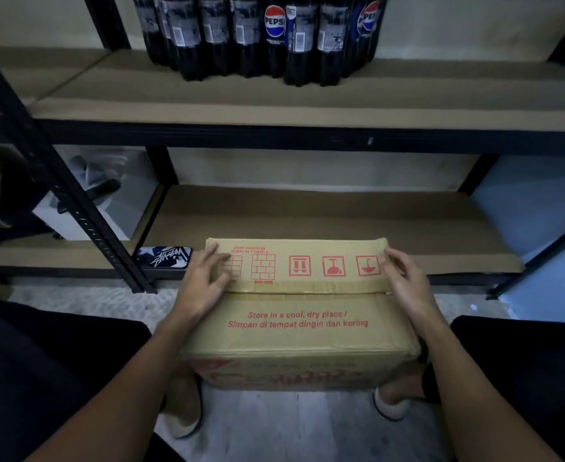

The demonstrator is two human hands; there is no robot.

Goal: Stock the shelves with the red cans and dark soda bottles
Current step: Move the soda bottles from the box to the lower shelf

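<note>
Left hand: fingers lay flat on the carton's far-left top, gripping nothing.
Dark soda bottles: stood far, on upper shelf.
Carton: taped shut, long axis left-right, equally near both hands.
Right hand: bent fingers touched far-right edge, holding nothing.

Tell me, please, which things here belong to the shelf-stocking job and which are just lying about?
Job: cardboard box under the left hand and right hand; soda bottles on the upper shelf; lower shelf.
Lying about: patterned phone at the lower shelf's front corner; pale clutter in the left bay.
</note>
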